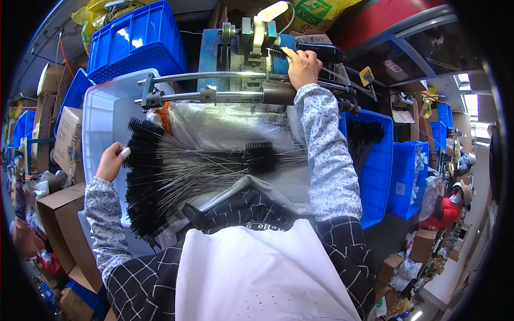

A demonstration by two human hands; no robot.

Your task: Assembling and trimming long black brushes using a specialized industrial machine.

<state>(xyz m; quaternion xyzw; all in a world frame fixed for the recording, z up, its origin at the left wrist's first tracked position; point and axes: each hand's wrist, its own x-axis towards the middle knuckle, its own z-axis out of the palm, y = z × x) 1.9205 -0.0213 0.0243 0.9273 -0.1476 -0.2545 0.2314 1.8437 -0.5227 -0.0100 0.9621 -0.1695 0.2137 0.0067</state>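
Observation:
At the blue machine [214,59], my right hand [305,67] is closed, its thumb and forefinger on a small black twisted-wire brush [276,52] beside the machine's wheel. Across my lap lies a big heap of wire brushes [144,179], black bristle ends fanned out to the left and thin bare wire stems running right. My left hand [111,162] is at the left edge of that heap, fingers bent together and a white cover [126,153] on one digit. Whether a brush is pinched there is hidden. A shorter bristle bunch [260,155] rests mid-heap, on the stems.
Steel rods [214,97] cross in front of the machine. A pale plastic bin [99,107] stands at the left, a blue crate [131,43] behind it. On the right, a blue bin [377,166] holds more black brushes [367,131]. A person in red [447,211] is farther right.

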